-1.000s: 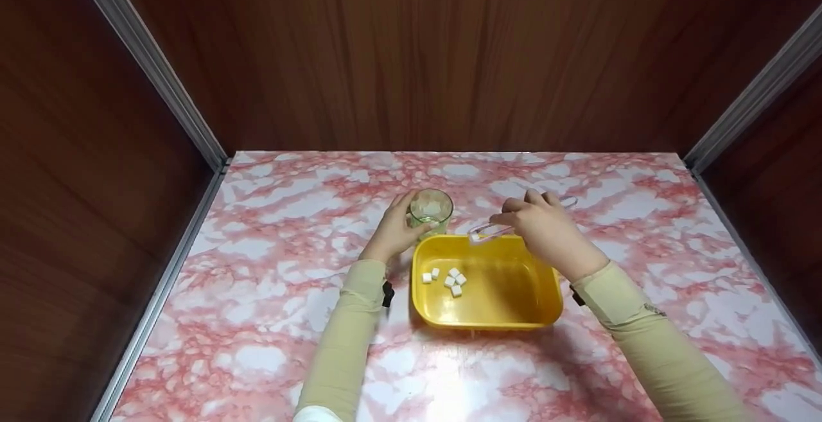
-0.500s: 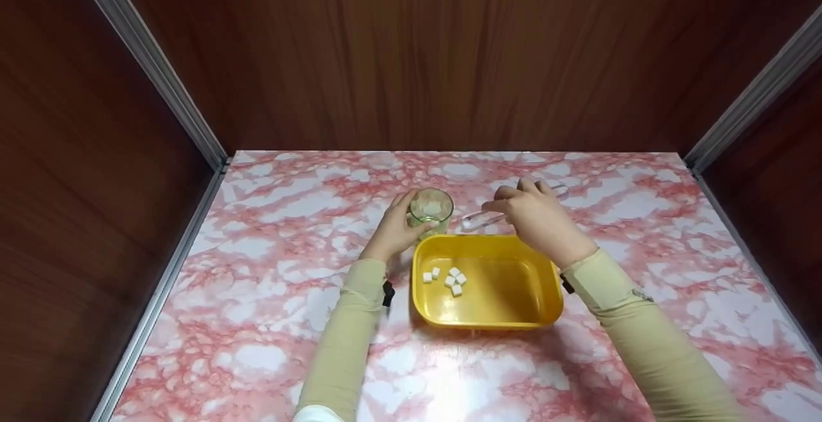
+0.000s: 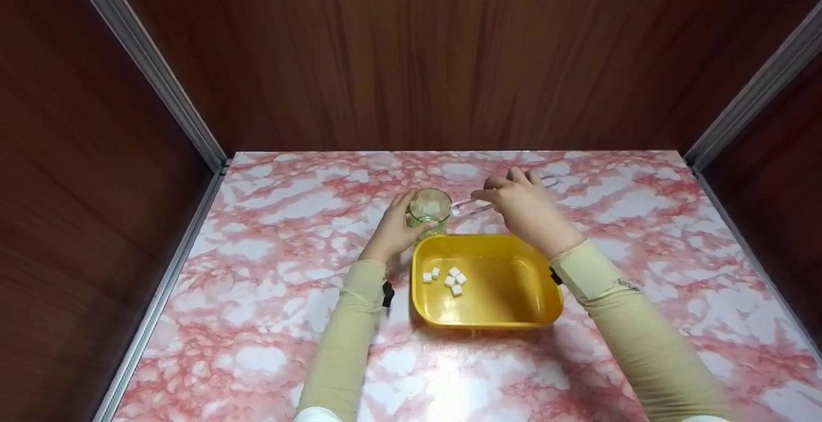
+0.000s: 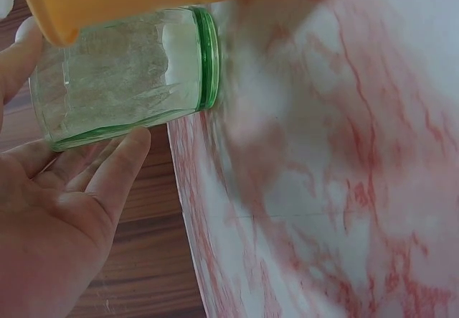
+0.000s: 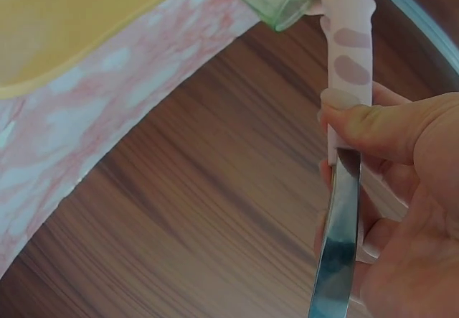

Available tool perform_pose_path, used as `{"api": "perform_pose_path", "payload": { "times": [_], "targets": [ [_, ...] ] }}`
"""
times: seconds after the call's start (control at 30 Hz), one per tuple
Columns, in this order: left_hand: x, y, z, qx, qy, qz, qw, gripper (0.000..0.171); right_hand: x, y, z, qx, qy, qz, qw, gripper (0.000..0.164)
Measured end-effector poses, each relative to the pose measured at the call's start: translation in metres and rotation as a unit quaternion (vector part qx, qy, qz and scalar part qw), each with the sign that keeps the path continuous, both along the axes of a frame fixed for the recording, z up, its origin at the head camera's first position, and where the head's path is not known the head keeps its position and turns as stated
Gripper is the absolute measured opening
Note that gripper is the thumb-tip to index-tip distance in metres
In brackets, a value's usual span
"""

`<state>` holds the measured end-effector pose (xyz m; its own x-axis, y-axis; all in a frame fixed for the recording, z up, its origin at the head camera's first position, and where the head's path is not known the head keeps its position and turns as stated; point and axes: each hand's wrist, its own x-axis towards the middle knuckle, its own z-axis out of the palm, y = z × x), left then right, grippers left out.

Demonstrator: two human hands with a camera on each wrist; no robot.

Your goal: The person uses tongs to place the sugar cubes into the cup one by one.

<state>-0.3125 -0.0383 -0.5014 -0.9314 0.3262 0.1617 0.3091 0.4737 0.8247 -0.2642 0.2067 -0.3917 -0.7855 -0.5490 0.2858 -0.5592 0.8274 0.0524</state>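
Note:
My left hand [image 3: 393, 230] holds a green-tinted drinking glass [image 3: 429, 211] upright, thumb on the near side, fingers on the other. In the left wrist view, white pieces [image 4: 179, 54] show through the glass near its base. With my right hand [image 3: 532, 215] I pinch a pair of tongs [image 5: 336, 239], metal with pale pink spotted tips [image 5: 351, 49]. A small white cube [image 3: 454, 211] sits at the tong tips, right by the glass's right rim. Just in front stands a yellow tub [image 3: 488, 326] with several white cubes [image 3: 454, 280] inside, toward its left.
The table [image 3: 270, 293] has a pink and white marbled top. Dark wood-look panels [image 3: 411, 56] rise behind it and at both sides, joined by metal corner strips [image 3: 151, 56].
The right hand has moved left and away from the body, carrying the tongs from over the tub's back rim to the glass. Left hand and glass have stayed in place.

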Motion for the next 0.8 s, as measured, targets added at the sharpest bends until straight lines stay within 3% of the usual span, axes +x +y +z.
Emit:
{"api": "perform_pose_path", "payload": {
  "times": [0.33, 0.8],
  "targets": [
    [0.000, 0.000, -0.001, -0.001, 0.015, -0.001, 0.9999, 0.078, -0.009, -0.006, -0.011, -0.011, -0.008, -0.007, 1.000, 0.039],
    [-0.001, 0.000, 0.000, -0.007, 0.010, 0.005, 0.9999, 0.077, -0.014, -0.017, -0.009, 0.008, -0.007, -0.011, 1.000, 0.044]
  ]
}}
